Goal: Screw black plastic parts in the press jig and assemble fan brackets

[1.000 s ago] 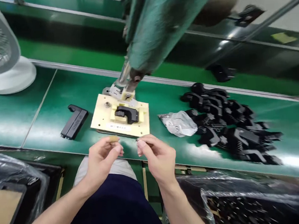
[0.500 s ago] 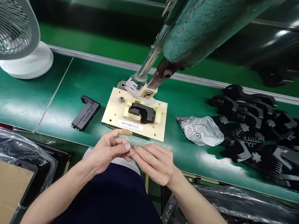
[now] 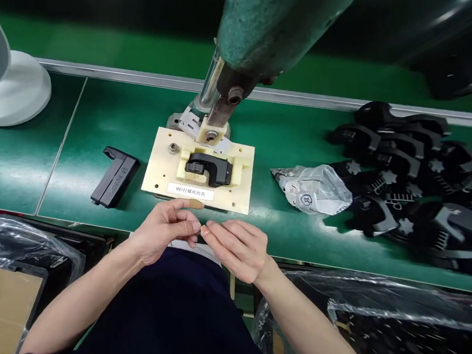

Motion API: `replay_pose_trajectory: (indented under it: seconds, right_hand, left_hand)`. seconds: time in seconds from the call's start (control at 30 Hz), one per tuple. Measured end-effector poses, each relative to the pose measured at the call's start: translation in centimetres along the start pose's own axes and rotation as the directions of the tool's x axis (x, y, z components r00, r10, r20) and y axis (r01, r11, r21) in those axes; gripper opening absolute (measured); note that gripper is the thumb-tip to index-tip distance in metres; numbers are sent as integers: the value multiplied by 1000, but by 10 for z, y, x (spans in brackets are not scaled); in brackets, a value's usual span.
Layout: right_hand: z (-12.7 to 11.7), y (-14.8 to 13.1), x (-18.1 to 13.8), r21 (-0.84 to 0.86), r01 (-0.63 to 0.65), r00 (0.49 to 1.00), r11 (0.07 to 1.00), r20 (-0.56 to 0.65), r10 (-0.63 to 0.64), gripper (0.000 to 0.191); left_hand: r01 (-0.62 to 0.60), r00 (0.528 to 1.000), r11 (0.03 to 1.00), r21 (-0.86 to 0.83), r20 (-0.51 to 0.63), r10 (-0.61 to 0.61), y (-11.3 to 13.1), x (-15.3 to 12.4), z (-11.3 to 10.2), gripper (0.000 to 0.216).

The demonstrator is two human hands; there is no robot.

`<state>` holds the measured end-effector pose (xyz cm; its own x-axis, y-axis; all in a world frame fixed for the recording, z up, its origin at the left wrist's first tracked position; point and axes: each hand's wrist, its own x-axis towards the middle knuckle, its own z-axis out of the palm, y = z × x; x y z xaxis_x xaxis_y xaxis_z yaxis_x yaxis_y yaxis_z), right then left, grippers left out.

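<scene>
Grip of left hand [image 3: 168, 227] and right hand [image 3: 240, 248] pinches together, contents unclear, curved black part [image 3: 217, 166] already inside cream rectangular fixture's [image 3: 156, 162] edges.

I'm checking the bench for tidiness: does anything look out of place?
Only mildly: one BOSCH-marked part lies alone left of the cream plate, apart from the heap of black parts at right. No spill shows.

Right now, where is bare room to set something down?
Bare bench lies between the fan and the BOSCH part, and beyond the plastic bag, right of the pale plate. Crowded: the right end, under the piled black parts.
</scene>
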<state>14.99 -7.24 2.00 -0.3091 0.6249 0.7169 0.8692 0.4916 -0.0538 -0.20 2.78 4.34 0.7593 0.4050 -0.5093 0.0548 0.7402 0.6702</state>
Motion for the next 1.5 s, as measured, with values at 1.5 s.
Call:
replay_pose_trajectory:
  seconds: [1.5]
  right_hand:
    - [58, 33, 66, 270, -797, 503, 541, -201, 841, 16]
  left_hand:
    - [-688, 509, 179, 703, 292, 810, 59, 88, -23, 38]
